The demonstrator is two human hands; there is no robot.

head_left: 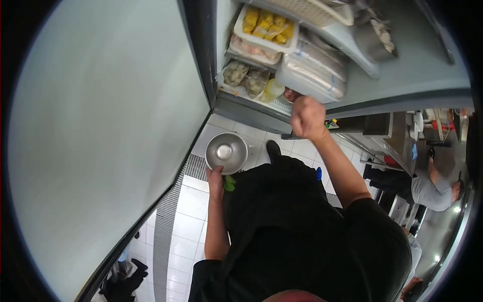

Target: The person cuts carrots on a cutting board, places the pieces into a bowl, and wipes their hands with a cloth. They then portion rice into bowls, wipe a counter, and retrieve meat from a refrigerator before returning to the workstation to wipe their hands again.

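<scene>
My left hand grips the rim of a round metal bowl, thumb over the edge. Nothing shows inside the bowl, which hangs above the floor tiles. Green leaves show right beside that hand, against the dark apron. Raised at the front edge of the open fridge, my right hand has its fingers curled closed; what they hold, if anything, is hidden. Just past it are a dark red item, partly covered by the hand, and a bottle of pale yellow liquid.
The fridge door stands wide on the left. Shelves carry a white tub of yellow packets, bagged food and a stack of clear-wrapped containers. A metal pot sits upper right. One co-worker is at right, another person lower left.
</scene>
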